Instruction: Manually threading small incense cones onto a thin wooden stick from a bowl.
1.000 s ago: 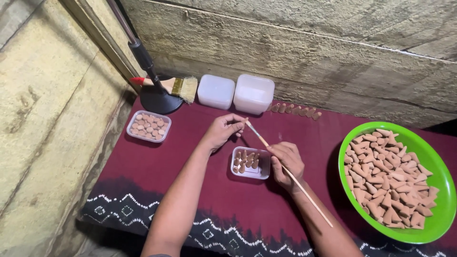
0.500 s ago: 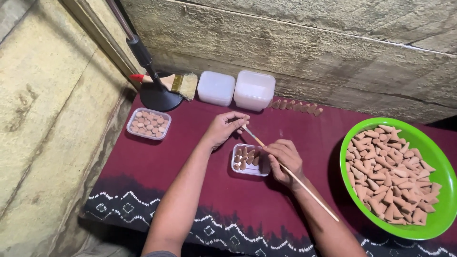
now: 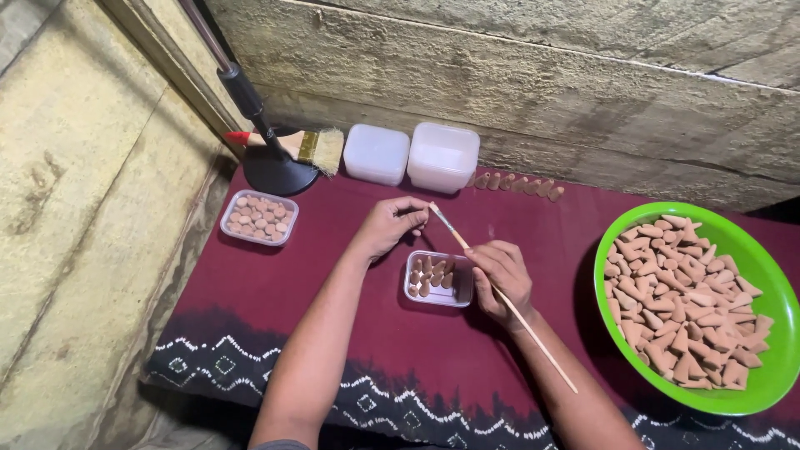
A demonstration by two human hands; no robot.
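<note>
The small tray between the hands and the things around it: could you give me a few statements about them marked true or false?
1. The small tray between the hands is full. False: only part of it holds cones.
2. The right hand holds a thin stick. True.
3. The green bowl holds round balls. False: it holds cone-shaped pieces.
4. The left hand pinches the stick's tip. True.
5. The paintbrush lies in the bowl. False: it lies by the wall near two white boxes.
</note>
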